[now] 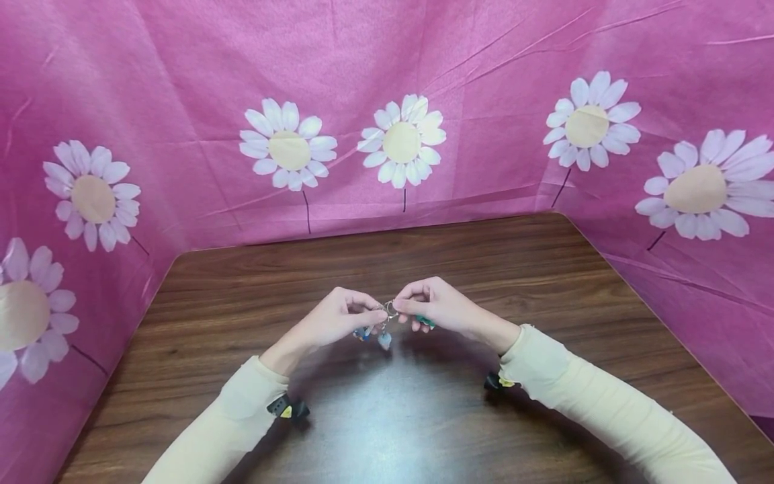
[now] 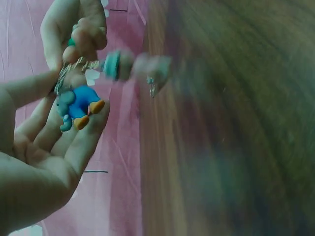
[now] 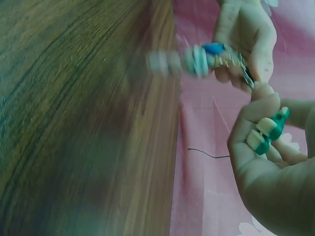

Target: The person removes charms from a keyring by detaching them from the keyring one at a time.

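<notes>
Above the table, my left hand (image 1: 335, 317) and right hand (image 1: 446, 308) meet at a metal key ring (image 1: 391, 309), each pinching one side between thumb and fingers. A small elephant charm (image 2: 81, 104) in blue with orange feet lies against the left hand's fingers. Within the curl of the right hand's fingers sits a green and cream charm (image 3: 268, 130), its shape partly hidden. A pale, bluish charm (image 1: 384, 341) dangles from a chain between the hands; in both wrist views it is blurred. The fingertips cover parts of the ring.
A brown wood-grain table (image 1: 242, 282) lies beneath the hands. Pink cloth (image 1: 484, 67) with white daisies surrounds its back and sides. Each cream sleeve has a dark strap-like device (image 1: 281, 406) near the wrist. Light glares off the tabletop nearer to me.
</notes>
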### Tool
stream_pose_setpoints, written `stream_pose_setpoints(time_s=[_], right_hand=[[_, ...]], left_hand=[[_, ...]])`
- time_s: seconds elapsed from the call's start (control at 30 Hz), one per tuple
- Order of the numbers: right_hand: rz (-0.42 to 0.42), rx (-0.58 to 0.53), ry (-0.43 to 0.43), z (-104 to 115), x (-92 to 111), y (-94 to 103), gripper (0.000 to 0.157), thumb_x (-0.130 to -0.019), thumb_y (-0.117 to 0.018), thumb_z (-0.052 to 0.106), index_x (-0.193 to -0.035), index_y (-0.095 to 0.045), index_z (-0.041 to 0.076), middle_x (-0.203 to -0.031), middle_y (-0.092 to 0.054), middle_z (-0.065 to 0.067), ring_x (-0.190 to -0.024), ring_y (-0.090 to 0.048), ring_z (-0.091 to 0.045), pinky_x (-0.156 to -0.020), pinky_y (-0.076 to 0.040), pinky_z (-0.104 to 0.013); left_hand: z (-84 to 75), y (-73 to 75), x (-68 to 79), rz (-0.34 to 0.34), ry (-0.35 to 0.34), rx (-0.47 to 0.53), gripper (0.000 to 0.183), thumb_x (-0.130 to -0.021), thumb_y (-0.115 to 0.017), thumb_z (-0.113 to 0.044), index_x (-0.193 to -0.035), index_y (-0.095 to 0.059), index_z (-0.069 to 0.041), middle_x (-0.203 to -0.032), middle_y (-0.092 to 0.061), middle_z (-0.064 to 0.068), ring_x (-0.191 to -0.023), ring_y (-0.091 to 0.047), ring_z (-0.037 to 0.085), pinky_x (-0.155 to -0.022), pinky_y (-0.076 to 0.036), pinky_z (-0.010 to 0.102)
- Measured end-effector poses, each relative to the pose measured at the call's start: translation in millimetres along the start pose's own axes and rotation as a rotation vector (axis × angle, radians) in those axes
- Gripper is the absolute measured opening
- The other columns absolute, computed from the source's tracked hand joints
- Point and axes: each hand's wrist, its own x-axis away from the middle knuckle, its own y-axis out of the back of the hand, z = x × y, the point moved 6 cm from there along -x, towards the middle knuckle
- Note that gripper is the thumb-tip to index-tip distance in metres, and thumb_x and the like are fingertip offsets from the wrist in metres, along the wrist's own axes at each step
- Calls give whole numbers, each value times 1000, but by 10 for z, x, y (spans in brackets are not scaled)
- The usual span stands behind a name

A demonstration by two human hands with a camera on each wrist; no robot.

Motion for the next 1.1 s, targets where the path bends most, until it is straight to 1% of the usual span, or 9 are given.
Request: stream_pose_setpoints(time_s=[0.1, 0.17, 0.3, 0.5, 0.63, 0.73, 0.9, 1.0, 1.1], right_hand=[[-41, -68, -3, 10, -6, 18, 22, -99, -68, 20, -105, -71, -2, -84, -73, -13, -57, -60, -12, -50, -50, -25], [-50, -102, -14, 11, -11, 15, 23, -99, -68, 20, -105, -71, -2, -85, -73, -13, -57, -60, -11, -51, -51, -24], [-45, -148, -33, -2, -13, 2, 22, -99, -68, 18, -105, -70, -3, -87, -73, -17, -56, -60, -10, -50, -50, -22], [-15, -155, -44, 9, -7, -19, 21, -98, -69, 17, -105, -71, -3, -87, -73, -19, -57, -60, -11, -50, -49, -23], [-4, -123, -34, 6, -21, -10, 21, -98, -68, 16, -105, -71, -3, -82, -71, -16, -56, -59, -11, -50, -49, -24], [1, -102, -24, 1, -33, 1, 23, -98, -68, 17, -105, -70, -5, -77, -70, -11, -55, -58, -11, -49, -48, -23], [7, -98, -16, 6, -30, 5, 24, -99, -68, 17, -106, -69, -7, -75, -69, -9, -55, -57, -10, -48, -48, -23], [6, -94, -19, 9, -25, 12, 24, -99, -68, 18, -106, -70, -5, -77, -70, -10, -55, -58, -11, -49, -49, -23], [3, -86, -29, -2, -19, 29, 24, -98, -69, 20, -106, -71, -3, -79, -70, -11, -57, -59, -11, -50, -51, -24]], left_hand=[[15, 1, -4, -85, -2, 86, 23, -97, -70, -18, -107, -73, 3, -87, -74, 14, -76, -69, 18, -71, -59, 35], [15, -4, -3, -126, -6, 112, 22, -98, -70, -17, -108, -73, 2, -91, -74, 18, -80, -70, 19, -74, -59, 33], [-8, 3, -1, -159, -31, 45, 18, -98, -69, -16, -103, -73, 1, -87, -72, 19, -75, -68, 16, -71, -57, 30], [-56, 21, -6, -117, -71, -67, 14, -97, -69, -13, -96, -73, 0, -77, -70, 8, -67, -65, 16, -63, -57, 34], [-88, -5, -2, -71, -105, -185, 13, -97, -69, -14, -94, -75, -4, -75, -71, 6, -65, -64, 19, -59, -54, 30], [-106, -32, 1, -55, -113, -231, 11, -97, -69, -15, -94, -76, -7, -76, -71, 5, -66, -64, 20, -58, -52, 26], [-96, -44, -3, -49, -104, -210, 13, -97, -69, -16, -95, -76, -5, -76, -71, 6, -65, -64, 23, -56, -49, 24], [-89, -49, -1, -41, -97, -187, 16, -97, -69, -17, -96, -75, -2, -76, -72, 9, -66, -65, 26, -58, -50, 26], [-89, -46, 0, -36, -101, -188, 17, -97, -69, -18, -96, -76, -3, -77, -72, 8, -67, -65, 24, -59, -51, 26]])
